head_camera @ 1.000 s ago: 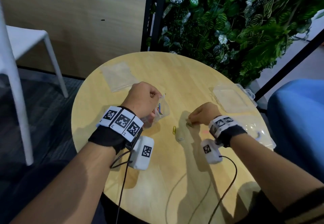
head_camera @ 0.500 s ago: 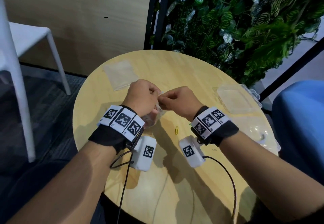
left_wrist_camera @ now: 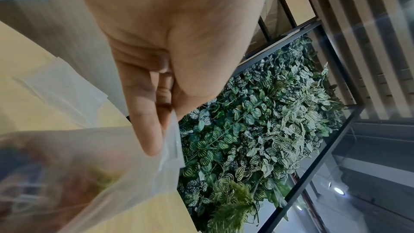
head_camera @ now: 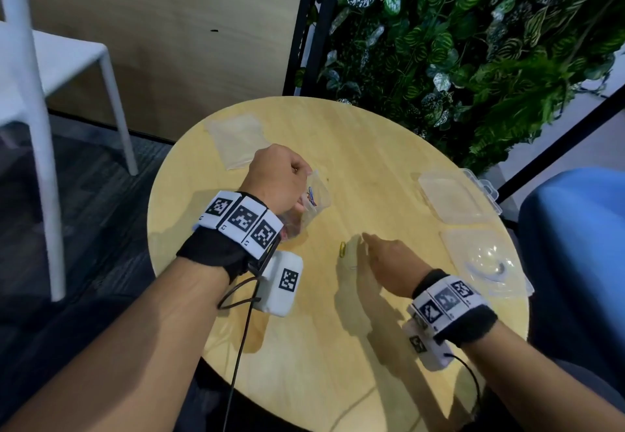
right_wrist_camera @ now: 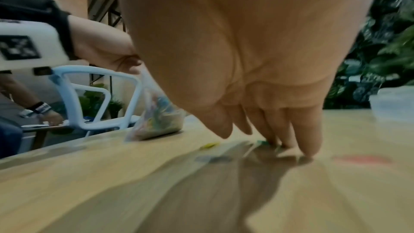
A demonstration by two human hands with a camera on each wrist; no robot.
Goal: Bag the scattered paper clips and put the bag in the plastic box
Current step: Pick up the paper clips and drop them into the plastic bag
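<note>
On the round table (head_camera: 304,347), left hand (head_camera: 275,178) pinches the bag (head_camera: 313,200) upright so clips stay in (mouth open), while right hand (head_camera: 389,259), fingers straight, reaches for a yellow clip (head_camera: 342,249).

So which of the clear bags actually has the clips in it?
The bag pinched by the left hand; coloured clips show inside. The other clear bag lies flat farther back.

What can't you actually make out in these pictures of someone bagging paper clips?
- How many clips are in the bag: right wrist view, motion blur smears them.
- What the right hand fingertips touch: right wrist view, blurred; head view, the hand covers it.
- Whether the bag's mouth is open: left wrist view, the left hand pinches its edge, and the rest is out of focus.
- Plastic box contents: head view, clear plastic, too faint to tell.
</note>
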